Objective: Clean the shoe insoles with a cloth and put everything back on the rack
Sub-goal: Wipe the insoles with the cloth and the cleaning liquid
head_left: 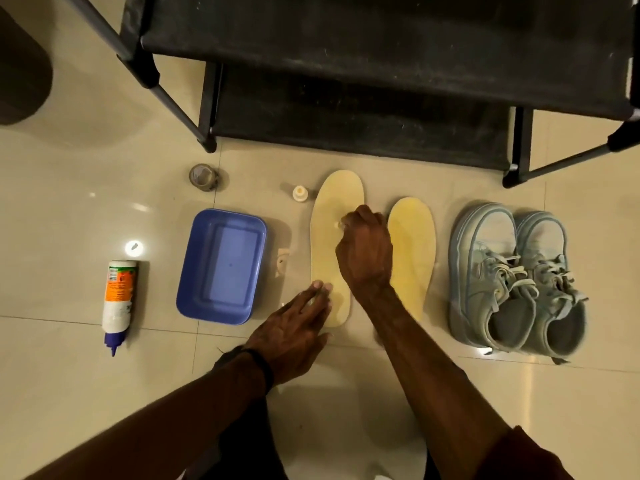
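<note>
The right hand point(363, 251) sits at the centre of the frame, knuckles up and fingers curled under, bunched down on the upper half of the larger insole point(327, 233); what it holds beneath the curled fingers cannot be told, only a pale bit shows at the fingertips. Its forearm runs down toward the lower right of the frame, crossing the heel area between the two insoles. The left hand point(294, 327) lies lower and to the left, fingers straight and spread flat, the fingertips pressing on the heel end of that same insole, with a dark band at the wrist.

The larger insole is pale yellow, smooth and foam-like, with its rounded toe pointing to the top of the frame. The smaller insole point(412, 251) lies just beside it on the right, a deeper yellow, partly covered by the right forearm. Right of that stands a pair of grey-blue lace-up shoes point(512, 278), side by side and touching.

Left of the insoles a blue rectangular plastic tub point(221, 265) rests on the glossy beige tiled floor point(69, 202), and a white bottle point(117, 299) with an orange label and blue nozzle lies on its side further left. A small white cap point(300, 194) stands near the larger insole's toe. The black rack point(346, 98) fills the top of the frame, with bare floor between it and the insoles
</note>
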